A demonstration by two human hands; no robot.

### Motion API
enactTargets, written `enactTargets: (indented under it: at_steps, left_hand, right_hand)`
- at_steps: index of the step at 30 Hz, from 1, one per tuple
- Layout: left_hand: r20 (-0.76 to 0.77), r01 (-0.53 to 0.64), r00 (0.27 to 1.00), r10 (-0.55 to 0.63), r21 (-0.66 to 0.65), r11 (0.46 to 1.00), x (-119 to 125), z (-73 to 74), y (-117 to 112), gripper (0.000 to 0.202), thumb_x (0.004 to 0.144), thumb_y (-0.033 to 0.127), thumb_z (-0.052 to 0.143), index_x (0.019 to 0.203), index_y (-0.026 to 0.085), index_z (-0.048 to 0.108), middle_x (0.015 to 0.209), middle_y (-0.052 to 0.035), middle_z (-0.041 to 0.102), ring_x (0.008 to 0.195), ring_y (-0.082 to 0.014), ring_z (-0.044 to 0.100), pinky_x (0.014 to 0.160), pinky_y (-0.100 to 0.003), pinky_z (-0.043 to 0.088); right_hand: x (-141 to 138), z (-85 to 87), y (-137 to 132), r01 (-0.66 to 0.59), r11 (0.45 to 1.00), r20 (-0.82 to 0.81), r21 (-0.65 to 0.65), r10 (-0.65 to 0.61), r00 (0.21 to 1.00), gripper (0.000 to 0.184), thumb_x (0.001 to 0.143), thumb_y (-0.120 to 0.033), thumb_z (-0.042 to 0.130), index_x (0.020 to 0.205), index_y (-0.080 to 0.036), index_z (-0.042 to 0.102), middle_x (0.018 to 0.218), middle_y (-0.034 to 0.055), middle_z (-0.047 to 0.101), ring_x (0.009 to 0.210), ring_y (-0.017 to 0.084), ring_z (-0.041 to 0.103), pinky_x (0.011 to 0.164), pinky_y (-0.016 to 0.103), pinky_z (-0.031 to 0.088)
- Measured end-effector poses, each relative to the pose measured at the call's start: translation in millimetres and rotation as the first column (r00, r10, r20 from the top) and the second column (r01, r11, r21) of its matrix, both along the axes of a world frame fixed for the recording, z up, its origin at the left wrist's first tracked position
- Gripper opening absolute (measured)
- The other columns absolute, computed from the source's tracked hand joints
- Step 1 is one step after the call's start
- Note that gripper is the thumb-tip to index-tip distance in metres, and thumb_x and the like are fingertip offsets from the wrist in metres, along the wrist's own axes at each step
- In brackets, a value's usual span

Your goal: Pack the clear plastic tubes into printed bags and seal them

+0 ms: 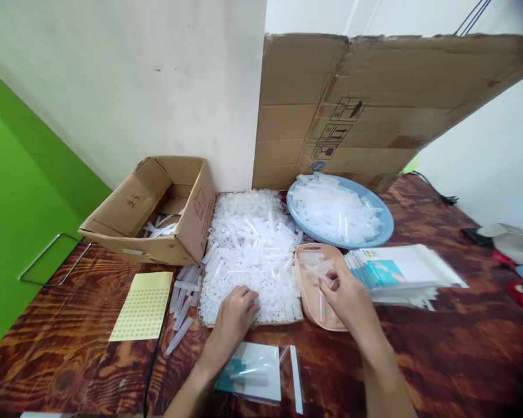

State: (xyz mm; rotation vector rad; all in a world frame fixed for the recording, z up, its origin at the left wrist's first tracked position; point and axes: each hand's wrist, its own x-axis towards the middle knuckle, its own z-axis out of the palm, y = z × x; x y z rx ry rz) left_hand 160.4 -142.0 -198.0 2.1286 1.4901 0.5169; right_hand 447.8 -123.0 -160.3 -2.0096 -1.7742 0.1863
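Note:
My left hand (239, 310) rests at the near edge of a heap of translucent plastic tubes (257, 255). Its fingers curl inward, and anything they hold is hidden. Over a peach-coloured tray (303, 293), my right hand (344, 293) pinches a small translucent plastic piece between thumb and fingers. Several clear pieces lie inside the tray. Below my left hand, a clear plastic bag (265, 374) with a white and teal card lies flat on the table, partly covered by my forearm. A white strip (296, 380) is at its right side.
A cardboard box (194, 212) stands left of the heap. Behind the tray is a blue basin (389, 223) full of tubes. Stacked card packets (401, 270) lie to the right. A yellow label sheet (142, 305) and loose tubes (183, 316) are at left. Large cardboard (375, 104) leans behind.

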Motion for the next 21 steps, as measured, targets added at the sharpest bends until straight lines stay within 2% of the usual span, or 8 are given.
enactTargets:
  at_steps: [3,5,8,11,14,17,21]
  left_hand:
    - [0.018,-0.002,1.0,0.002,-0.014,1.0,2,-1.8,4,0.015,0.09,0.013,0.063,0.1,0.021,0.072,0.095,-0.0076,0.071,0.091,-0.0246,0.067,0.079,-0.034,0.051]
    - [0.052,-0.005,0.999,0.005,-0.006,1.0,1,-0.8,5,0.014,0.091,0.014,0.063,0.098,0.02,0.073,0.093,-0.0078,0.072,0.089,-0.0246,0.067,0.079,-0.034,0.051]
    - [0.116,-0.001,0.993,-0.001,0.014,1.0,-1,0.9,6,0.015,0.093,0.016,0.06,0.094,0.021,0.074,0.092,-0.0078,0.074,0.088,-0.0241,0.068,0.08,-0.034,0.052]
    - [0.167,-0.015,0.986,0.008,0.038,0.999,-5,0.3,6,0.018,0.096,0.018,0.056,0.097,0.02,0.074,0.093,-0.008,0.074,0.091,-0.0245,0.068,0.084,-0.036,0.052]
    - [0.224,-0.049,0.974,0.035,0.057,0.997,-9,-0.2,5,0.019,0.097,0.02,0.054,0.103,0.02,0.073,0.096,-0.0088,0.075,0.094,-0.0255,0.068,0.087,-0.038,0.052]
    - [0.32,-0.117,0.942,0.1,0.035,0.993,-12,4.7,2,0.02,0.097,0.025,0.055,0.107,0.021,0.072,0.099,-0.0091,0.075,0.093,-0.025,0.068,0.087,-0.037,0.052]
    - [0.471,-0.207,0.851,0.235,-0.111,0.972,-14,16.7,-2,0.021,0.097,0.031,0.056,0.108,0.021,0.071,0.099,-0.0074,0.075,0.088,-0.0223,0.068,0.082,-0.033,0.052]
  right_hand:
    - [5,-0.7,-13,0.03,0.994,-0.315,0.107,0.005,0.949,0.025,0.087,-0.042,0.06,0.096,-0.018,0.063,0.089,0.0088,0.071,0.062,0.02,0.066,0.059,0.032,0.052]
    - [6,-5.4,-19,0.025,0.994,-0.354,0.107,0.015,0.935,0.027,0.088,-0.043,0.059,0.098,-0.019,0.064,0.092,0.0095,0.072,0.063,0.02,0.066,0.059,0.033,0.053]
    - [5,-12.7,-21,-0.036,0.994,-0.15,0.108,0.052,0.987,0.019,0.089,-0.037,0.056,0.089,-0.02,0.065,0.088,0.0108,0.071,0.078,0.027,0.066,0.072,0.041,0.053]
    - [-6,-10.7,-19,-0.074,0.99,0.011,0.124,0.073,0.997,0.012,0.092,-0.026,0.053,0.09,-0.02,0.063,0.092,0.0125,0.069,0.091,0.031,0.063,0.083,0.045,0.049]
    - [-35,-1.9,-16,-0.139,0.983,-0.004,0.117,0.14,0.99,0.013,0.095,-0.02,0.05,0.091,-0.021,0.062,0.089,0.0105,0.067,0.086,0.028,0.061,0.079,0.04,0.048]
    - [-73,-0.3,-15,-0.209,0.976,0.047,0.063,0.207,0.977,0.014,0.096,-0.023,0.054,0.085,-0.021,0.063,0.087,0.0109,0.064,0.086,0.029,0.059,0.076,0.04,0.047]
    - [-106,-10.6,-12,-0.151,0.988,0.214,0.018,0.144,0.966,0.011,0.09,-0.023,0.063,0.08,-0.02,0.062,0.086,0.0135,0.061,0.087,0.033,0.056,0.076,0.044,0.046]
